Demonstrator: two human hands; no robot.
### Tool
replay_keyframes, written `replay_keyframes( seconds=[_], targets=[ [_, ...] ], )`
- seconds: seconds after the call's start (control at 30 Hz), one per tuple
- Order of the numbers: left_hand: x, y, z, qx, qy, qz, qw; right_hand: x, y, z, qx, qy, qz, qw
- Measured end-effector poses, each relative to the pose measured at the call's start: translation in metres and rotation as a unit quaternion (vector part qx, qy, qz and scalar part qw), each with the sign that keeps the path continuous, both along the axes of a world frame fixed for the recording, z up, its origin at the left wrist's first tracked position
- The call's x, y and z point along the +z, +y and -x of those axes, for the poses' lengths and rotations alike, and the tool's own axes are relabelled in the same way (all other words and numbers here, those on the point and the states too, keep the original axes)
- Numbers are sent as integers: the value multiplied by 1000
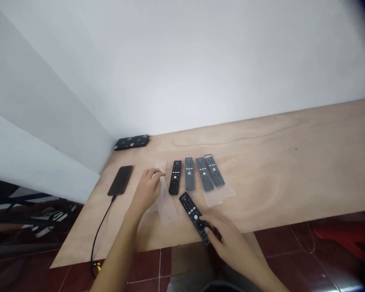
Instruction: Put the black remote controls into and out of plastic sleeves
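Note:
My right hand (223, 235) grips the lower end of a black remote control (191, 211) between thumb and fingers, its buttons facing up, near the table's front edge. My left hand (149, 185) has its fingers apart and slightly bent, at the upper part of a clear plastic sleeve (166, 202) lying flat. Whether the fingertips touch the sleeve is hard to tell. Just right of that hand lies a bare black remote (175, 177). Further right are a remote in a clear sleeve (189, 174) and two more sleeved remotes (205, 174) (214, 170), set close together.
A smartphone (121, 180) lies on the left of the wooden table (276, 162), with a black cable (99, 227) running off the front edge. Two flat black boxes (123, 143) (139, 140) sit in the back left corner against the white wall (200, 73). A red object (340, 239) stands beyond the front edge at right.

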State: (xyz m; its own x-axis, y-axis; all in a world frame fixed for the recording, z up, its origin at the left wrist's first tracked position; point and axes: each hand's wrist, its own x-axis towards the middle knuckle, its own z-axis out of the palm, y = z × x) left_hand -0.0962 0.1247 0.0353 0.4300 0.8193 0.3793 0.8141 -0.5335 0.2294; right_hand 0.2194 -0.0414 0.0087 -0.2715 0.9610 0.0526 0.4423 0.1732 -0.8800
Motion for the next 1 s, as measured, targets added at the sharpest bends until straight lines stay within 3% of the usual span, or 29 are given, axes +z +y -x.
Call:
replay_keyframes(
  seconds=[0.17, 0.27, 0.43, 0.73, 0.83, 1.0],
  targets=[
    [-22, -45, -13, 178, -28, -22, 983, -3, 0, -2, 9, -7, -2, 1000],
    [-38, -57, -16, 229, -59, 4, 972, -4, 1, -2, 10, -2, -5, 1000],
    [-43, -55, -14, 215, -102, 12, 971, -4, 2, -3, 8, 5, -1, 1000],
    [-11, -9, 9, 191, -85, -17, 978, -6, 0, -1, -2, 4, -7, 1000],
    [-10, -5, 0, 143, -64, -24, 987, -4, -1, -3, 10, -2, 2, 1000],
    [-24, -24, -35, 11, -13, -6, 1000, 2, 1, -1, 73, -32, 0, 997]
  ],
)
